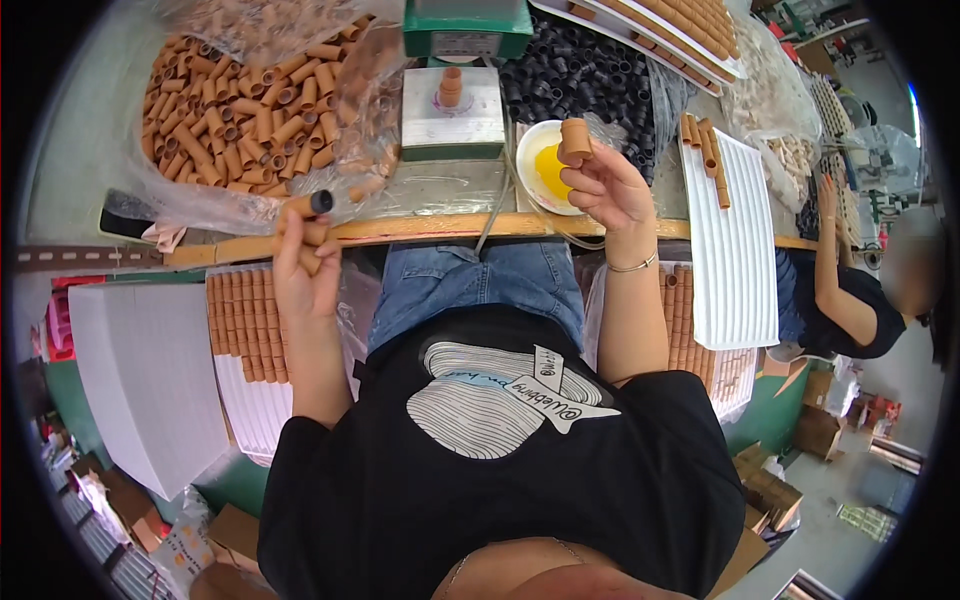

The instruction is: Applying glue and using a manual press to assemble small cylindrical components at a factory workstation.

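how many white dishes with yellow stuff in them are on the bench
1: the white dish on the bench, partly behind the right hand. Others may be hidden.

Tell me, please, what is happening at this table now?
The person's left hand holds brown tubes, one with a black end. The right hand holds a short brown piece near a white bowl with something yellow inside. Beyond, a heap of brown tubes lies left, black parts right, and another brown piece stands on a block between them.
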